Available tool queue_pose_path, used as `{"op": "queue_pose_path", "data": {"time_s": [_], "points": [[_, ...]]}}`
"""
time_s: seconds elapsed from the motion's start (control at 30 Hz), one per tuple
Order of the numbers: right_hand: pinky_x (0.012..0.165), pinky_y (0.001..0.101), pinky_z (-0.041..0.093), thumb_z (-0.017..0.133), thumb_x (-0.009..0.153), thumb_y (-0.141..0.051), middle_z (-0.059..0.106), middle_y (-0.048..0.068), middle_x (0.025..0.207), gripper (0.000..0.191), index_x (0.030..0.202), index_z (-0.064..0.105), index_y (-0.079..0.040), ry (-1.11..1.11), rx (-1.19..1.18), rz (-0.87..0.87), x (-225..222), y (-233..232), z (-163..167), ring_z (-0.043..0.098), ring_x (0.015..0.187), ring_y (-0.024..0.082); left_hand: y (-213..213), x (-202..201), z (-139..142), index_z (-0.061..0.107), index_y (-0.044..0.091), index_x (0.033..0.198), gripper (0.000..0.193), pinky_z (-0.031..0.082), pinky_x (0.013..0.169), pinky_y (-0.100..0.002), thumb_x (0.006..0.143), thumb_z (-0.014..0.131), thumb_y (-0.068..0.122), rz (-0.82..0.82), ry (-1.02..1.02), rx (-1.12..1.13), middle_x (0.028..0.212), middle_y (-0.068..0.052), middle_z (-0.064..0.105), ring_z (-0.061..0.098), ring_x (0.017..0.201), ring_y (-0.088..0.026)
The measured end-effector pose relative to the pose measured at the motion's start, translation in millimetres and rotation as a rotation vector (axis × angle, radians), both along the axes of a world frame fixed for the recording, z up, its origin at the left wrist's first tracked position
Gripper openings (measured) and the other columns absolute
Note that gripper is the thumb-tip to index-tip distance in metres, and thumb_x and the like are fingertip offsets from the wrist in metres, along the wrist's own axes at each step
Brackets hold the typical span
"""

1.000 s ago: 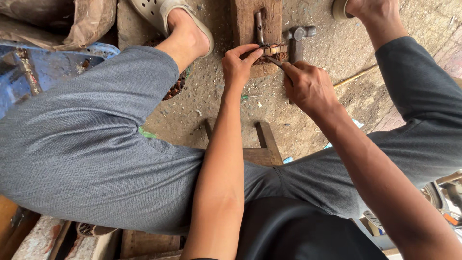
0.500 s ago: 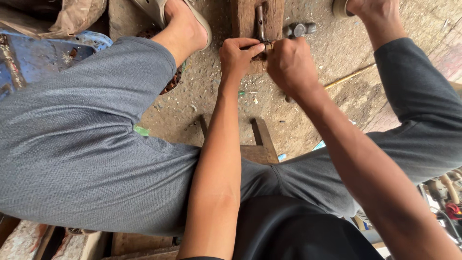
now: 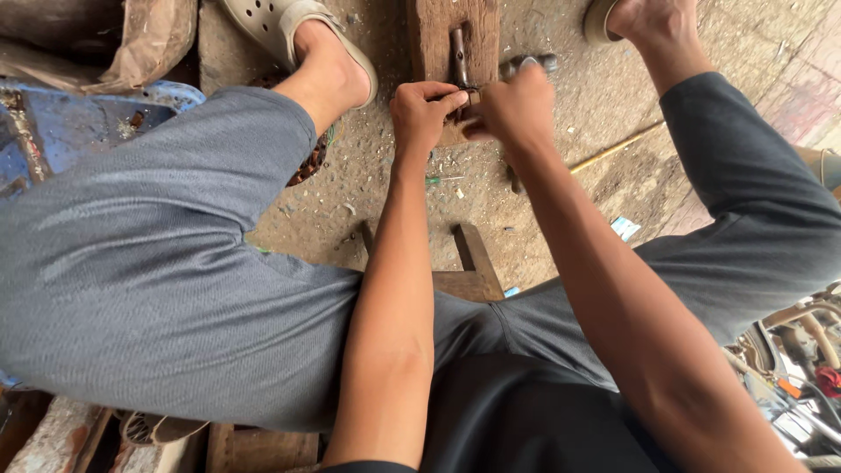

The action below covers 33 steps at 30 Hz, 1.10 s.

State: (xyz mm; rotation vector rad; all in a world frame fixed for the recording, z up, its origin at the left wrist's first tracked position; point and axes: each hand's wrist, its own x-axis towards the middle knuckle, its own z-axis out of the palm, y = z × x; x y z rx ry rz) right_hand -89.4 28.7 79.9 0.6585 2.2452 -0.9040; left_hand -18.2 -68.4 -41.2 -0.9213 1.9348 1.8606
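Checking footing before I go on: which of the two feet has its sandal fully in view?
The left foot, beside the wooden block: its beige holed sandal shows nearly whole. The right foot, top right, shows only a sliver of sole.

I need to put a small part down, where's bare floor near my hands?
Bare concrete lies right of the wooden block, between the right hand and the right foot. Another patch sits below the hands, above the stool, though littered with scraps. It is crowded where the left hand and right hand meet on the block.
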Motion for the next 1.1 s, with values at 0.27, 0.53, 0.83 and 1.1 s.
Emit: {"op": "queue_pose_path", "data": {"time_s": [0.27,0.53,0.83,1.1], "points": [[0.069,0.0376,0.067,0.048,0.098,-0.007,0.073,0.022,0.096,0.033,0.126,0.053,0.011,-0.122,-0.531,-0.455,104.2,72.5,5.0,0.077,0.074,0.028,-1.4,-0.4,-8.4,0.081,0.011,0.106,0.029,0.056,0.084,-0.032,0.083,0.082,0.028,-0.106,0.087,0.031,0.102,-0.008,0.081,0.076,0.092,-0.020],[0.051,0.0306,0.053,0.052,0.102,-0.015,0.073,0.017,0.097,0.037,0.130,0.057,0.008,-0.053,-0.572,-0.462,129.9,73.8,6.8,0.068,0.061,0.020,-11.4,-1.8,0.3,0.080,0.009,0.110,0.029,0.057,0.083,-0.030,0.089,0.078,0.028,-0.199,0.123,0.031,0.101,-0.007,0.082,0.075,0.089,-0.015],[0.051,0.0275,0.050,0.047,0.106,-0.010,0.072,0.013,0.096,0.038,0.139,0.054,0.008,0.029,-0.738,-0.572,116.2,42.2,2.5,0.063,0.059,0.014,-7.6,8.1,6.0,0.078,0.001,0.112,0.034,0.056,0.083,-0.027,0.092,0.076,0.029,-0.116,0.150,0.046,0.097,-0.005,0.080,0.070,0.089,-0.012],[0.059,0.0258,0.052,0.047,0.108,-0.017,0.070,0.008,0.094,0.031,0.131,0.054,0.004,-0.070,-0.777,-0.643,124.5,35.5,-9.5,0.061,0.065,0.011,-7.5,12.8,11.2,0.077,0.004,0.117,0.035,0.053,0.088,-0.028,0.096,0.073,0.031,-0.096,0.098,0.123,0.105,-0.004,0.078,0.068,0.097,-0.013]]}}
